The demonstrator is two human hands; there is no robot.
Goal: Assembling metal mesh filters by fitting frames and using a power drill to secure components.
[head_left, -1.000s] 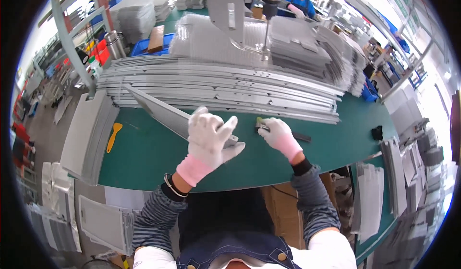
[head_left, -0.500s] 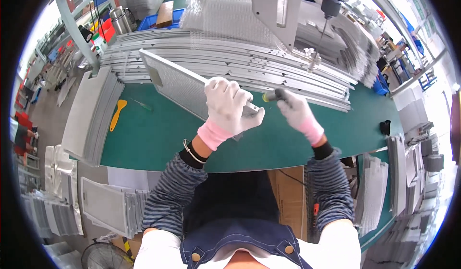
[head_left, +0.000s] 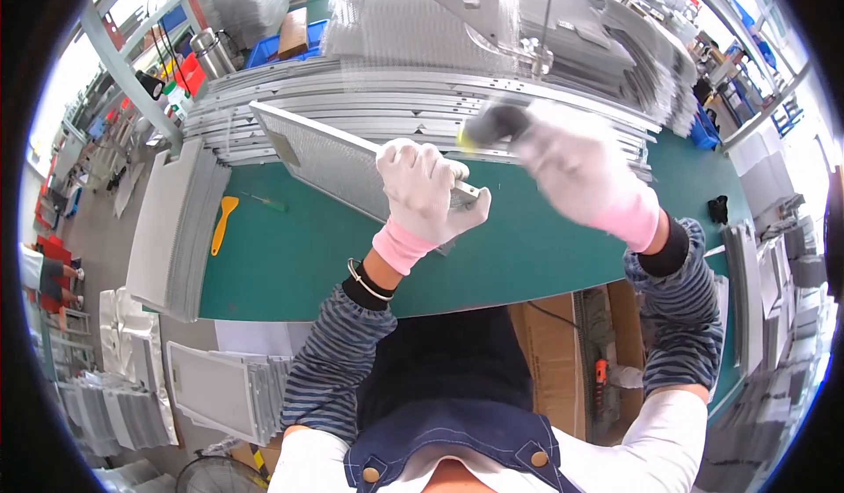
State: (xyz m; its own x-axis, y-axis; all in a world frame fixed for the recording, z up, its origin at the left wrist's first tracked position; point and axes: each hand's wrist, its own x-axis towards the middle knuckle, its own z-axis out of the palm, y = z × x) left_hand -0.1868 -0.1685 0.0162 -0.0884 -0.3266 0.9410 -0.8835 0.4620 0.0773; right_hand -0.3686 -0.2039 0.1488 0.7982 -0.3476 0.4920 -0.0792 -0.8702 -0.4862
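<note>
- A green mat covered the work surface [head_left: 290,255], with workshop shelving and stacked metal parts crowding the background.
- The left hand [head_left: 426,196], in a white knit glove with a pink cuff, was curled around the near end of a mesh filter panel [head_left: 338,160], fingers wrapped over its edge.
- That panel was flat and rectangular, with a pale metal frame around fine grey mesh; it was tilted, its far end raised toward the back of the surface.
- The right hand [head_left: 585,172], gloved the same way, was blurred; it was closed around a dark-handled tool [head_left: 492,125] with a yellowish part, held just beside the panel's near end.
- Behind both hands lay a long stack of metal frames [head_left: 352,106], thin, silvery and layered edge on edge across the surface.
- A yellow plastic scraper [head_left: 221,225] lay flat on the mat to the left, well apart from the hands.
- More panels [head_left: 167,229] were piled at the left edge of the surface.
- A blue crate [head_left: 264,49] sat behind the stack; its contents could not be told.
</note>
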